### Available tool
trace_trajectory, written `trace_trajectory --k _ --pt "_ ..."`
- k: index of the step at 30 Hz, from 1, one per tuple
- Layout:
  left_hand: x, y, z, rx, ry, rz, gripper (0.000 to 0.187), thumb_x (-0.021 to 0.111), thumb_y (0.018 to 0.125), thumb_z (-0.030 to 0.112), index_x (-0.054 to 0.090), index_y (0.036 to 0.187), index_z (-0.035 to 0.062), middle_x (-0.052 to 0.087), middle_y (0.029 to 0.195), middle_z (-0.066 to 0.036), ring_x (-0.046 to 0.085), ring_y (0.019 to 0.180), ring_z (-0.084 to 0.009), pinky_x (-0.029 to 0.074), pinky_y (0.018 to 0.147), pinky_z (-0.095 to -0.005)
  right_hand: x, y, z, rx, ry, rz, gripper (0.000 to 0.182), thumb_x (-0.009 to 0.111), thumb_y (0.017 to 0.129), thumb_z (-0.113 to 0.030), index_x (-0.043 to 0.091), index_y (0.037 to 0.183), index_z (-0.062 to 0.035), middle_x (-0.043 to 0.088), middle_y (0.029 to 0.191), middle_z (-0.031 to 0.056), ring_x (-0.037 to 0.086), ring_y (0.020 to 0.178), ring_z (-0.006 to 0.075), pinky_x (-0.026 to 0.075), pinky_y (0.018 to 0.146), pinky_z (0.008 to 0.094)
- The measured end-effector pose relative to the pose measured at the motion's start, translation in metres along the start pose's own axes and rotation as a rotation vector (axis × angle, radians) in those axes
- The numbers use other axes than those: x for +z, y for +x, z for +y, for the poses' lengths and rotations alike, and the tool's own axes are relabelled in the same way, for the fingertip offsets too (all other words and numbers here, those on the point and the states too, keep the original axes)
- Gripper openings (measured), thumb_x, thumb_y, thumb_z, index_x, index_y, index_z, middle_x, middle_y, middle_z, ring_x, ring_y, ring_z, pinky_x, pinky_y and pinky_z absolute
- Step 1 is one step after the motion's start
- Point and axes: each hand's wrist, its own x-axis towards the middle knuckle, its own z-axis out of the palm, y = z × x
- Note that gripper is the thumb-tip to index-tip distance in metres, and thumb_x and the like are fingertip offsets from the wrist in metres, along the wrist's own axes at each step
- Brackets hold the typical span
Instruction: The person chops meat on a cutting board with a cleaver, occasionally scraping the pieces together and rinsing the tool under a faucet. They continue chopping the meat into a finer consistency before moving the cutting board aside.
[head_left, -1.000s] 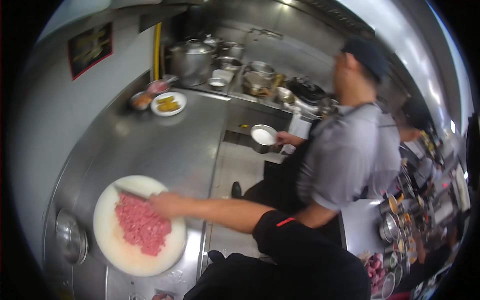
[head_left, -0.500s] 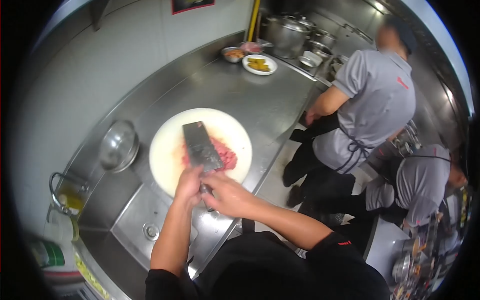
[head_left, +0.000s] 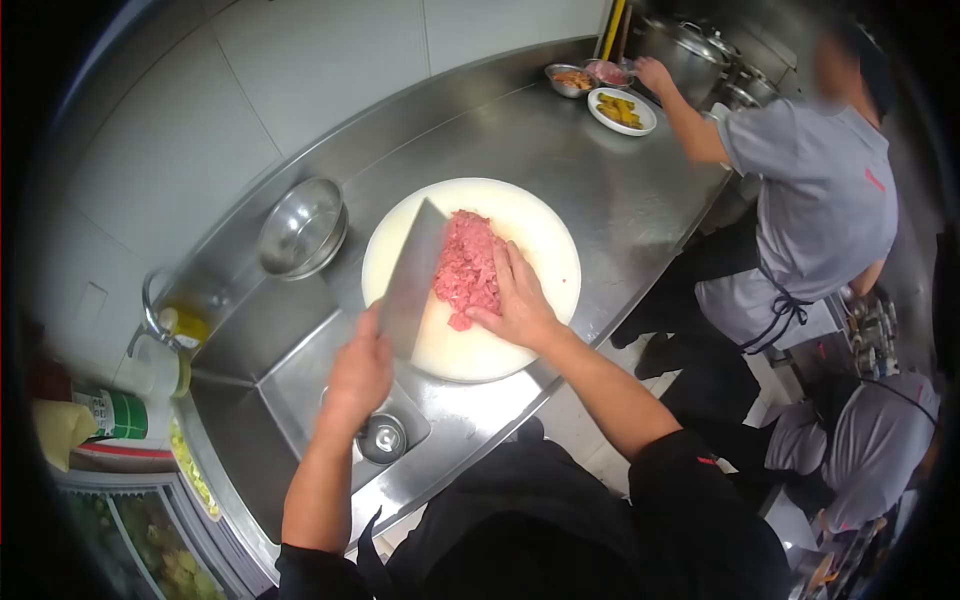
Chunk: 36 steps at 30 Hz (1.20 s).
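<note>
A cleaver (head_left: 410, 285) with a broad blade is gripped by its handle in my left hand (head_left: 360, 370), whose fingers are closed. The blade stands at the left side of a heap of minced meat (head_left: 466, 262), its edge tilted toward the heap. On the heap's right side rests my right hand (head_left: 520, 305), open, with fingers stretched out against the meat. Under both lies a round white cutting board (head_left: 545, 240). A small scrap of meat sits near the board's right rim.
Left of the board is a metal bowl (head_left: 303, 228), beside the sink (head_left: 240, 440) with its tap (head_left: 150, 310). At the counter's far end stand a plate of yellow food (head_left: 620, 112) and two small bowls. A co-worker (head_left: 810, 200) reaches toward them; another person (head_left: 865, 440) bends at lower right.
My right hand has left the cleaver's handle and lies on the meat. The cleaver, flat over the meat before, is now at its left in my left hand. The co-worker's arm has reached forward.
</note>
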Motion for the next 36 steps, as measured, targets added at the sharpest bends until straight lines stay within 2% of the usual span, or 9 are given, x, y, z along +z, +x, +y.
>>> trace_trajectory --k 4,9,16,21,22,26,30,33,36 --pt "-0.011 0.008 0.062 -0.115 0.147 -0.272 0.071 0.046 0.093 0.009 0.018 0.156 0.0248 0.068 0.088 -0.025 0.067 0.077 -0.0431 0.051 0.072 -0.0514 -0.03 -0.017 -0.005 0.087 -0.097 -0.084 0.105 0.066 0.086 -0.051 0.011 0.153 0.0078 0.014 0.157 0.0336 0.015 0.147 0.0473 0.016 0.12 0.0515" --pt "0.01 0.036 0.076 0.026 0.381 -0.535 0.072 0.043 0.095 0.009 0.014 0.157 0.0304 0.069 0.089 -0.025 0.068 0.082 -0.0433 0.052 0.076 -0.051 -0.014 -0.052 0.026 0.225 0.149 0.248 0.089 0.042 0.097 -0.053 0.009 0.152 0.0091 0.013 0.158 0.0324 0.013 0.148 0.0456 0.01 0.12 0.0506" --pt "-0.004 0.029 0.099 0.009 0.407 -0.432 0.064 0.041 0.099 0.015 0.019 0.155 0.0376 0.068 0.096 -0.028 0.068 0.088 -0.0409 0.051 0.079 -0.0527 0.011 -0.052 0.034 0.185 0.202 0.583 0.08 0.025 0.102 -0.052 0.016 0.151 0.0105 0.02 0.156 0.0323 0.022 0.145 0.0448 0.015 0.119 0.0472" --pt "-0.019 0.046 0.105 -0.074 0.474 -0.583 0.072 0.039 0.097 0.009 0.011 0.155 0.0405 0.068 0.099 -0.027 0.068 0.091 -0.0413 0.052 0.079 -0.0507 0.011 -0.053 0.032 0.224 0.118 0.561 0.077 0.029 0.102 -0.048 0.019 0.15 0.0108 0.02 0.156 0.0329 0.022 0.145 0.0456 0.014 0.119 0.0499" --pt "-0.021 0.04 0.096 -0.047 0.333 -0.444 0.071 0.04 0.098 0.012 0.01 0.155 0.0414 0.068 0.099 -0.027 0.068 0.091 -0.0414 0.052 0.08 -0.0506 0.011 -0.051 0.033 0.214 0.11 0.56 0.076 0.03 0.102 -0.047 0.019 0.15 0.0108 0.02 0.156 0.0331 0.022 0.145 0.0458 0.014 0.119 0.0506" --pt "0.014 0.049 0.06 -0.078 0.468 -0.546 0.067 0.045 0.1 0.018 0.015 0.155 0.0422 0.068 0.094 -0.028 0.068 0.087 -0.0407 0.05 0.079 -0.0523 0.011 -0.054 0.031 0.249 0.127 0.496 0.076 0.04 0.1 -0.043 0.019 0.15 0.0103 0.017 0.157 0.0326 0.018 0.147 0.0439 0.011 0.119 0.0539" --pt "-0.036 0.057 0.097 -0.078 0.302 -0.421 0.064 0.044 0.099 0.018 0.02 0.155 0.0371 0.067 0.106 -0.028 0.064 0.099 -0.0459 0.049 0.092 -0.05 0.007 -0.05 0.03 0.28 0.095 0.481 0.073 0.042 0.099 -0.042 0.024 0.148 0.0102 0.019 0.156 0.0328 0.019 0.147 0.0434 0.011 0.119 0.0531" --pt "0.017 0.041 0.06 0.111 0.471 -0.336 0.065 0.044 0.101 0.021 0.013 0.155 0.0415 0.068 0.096 -0.026 0.067 0.085 -0.0412 0.052 0.079 -0.0519 0.01 -0.052 0.028 0.281 0.103 0.486 0.073 0.042 0.099 -0.041 0.024 0.148 0.01 0.019 0.156 0.0328 0.02 0.146 0.043 0.011 0.119 0.0524" --pt "-0.016 0.053 0.092 -0.033 0.487 -0.552 0.066 0.045 0.1 0.019 0.015 0.155 0.0387 0.067 0.105 -0.029 0.065 0.096 -0.0458 0.05 0.087 -0.0518 0.01 -0.052 0.031 0.271 0.074 0.491 0.073 0.042 0.099 -0.041 0.024 0.148 0.0098 0.02 0.156 0.0324 0.02 0.146 0.0425 0.011 0.12 0.0521"
